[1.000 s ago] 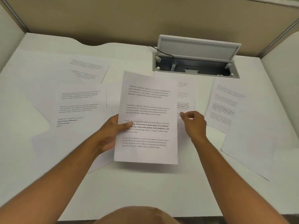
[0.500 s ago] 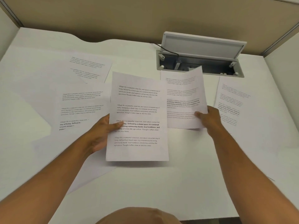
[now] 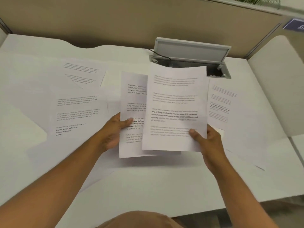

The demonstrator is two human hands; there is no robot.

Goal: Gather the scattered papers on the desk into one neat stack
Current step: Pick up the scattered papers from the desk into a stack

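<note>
**Two sheets in hand, rest still spread on the desk**

Left hand [image 3: 115, 131] pinches a printed sheet [image 3: 133, 116] at its left edge: thumb on the front face, fingers hidden behind it. That sheet is lifted off the desk [image 3: 148, 183], roughly upright, tilted toward the person.

Right hand [image 3: 208, 139] pinches a second sheet [image 3: 176, 102] near its lower right corner, thumb on the printed face, fingers behind. This sheet sits in front of the left-hand one and covers its right half. Edges not aligned: it rides higher and offset to the right. Its text is motion-blurred. Whether the two sheets touch, I can't tell.

Loose papers lying flat on the desk:
- one far left of centre [image 3: 82, 74], angled, near the back
- one [image 3: 77, 112] left of the left hand, closer in, partly covered at its lower left by a blank sheet [image 3: 21, 129]
- one [image 3: 222, 104] to the right, just behind the right-hand sheet's edge
- more blank white paper further right [image 3: 256, 137] and under the forearms, outlines hard to separate from the white desk

Behind the held sheets, a cable box [image 3: 218, 71] is recessed in the desk with its grey lid [image 3: 190, 50] flipped up and a black cable [image 3: 160, 54] running into it. Tan partition wall [image 3: 131, 22] runs along the back.
</note>
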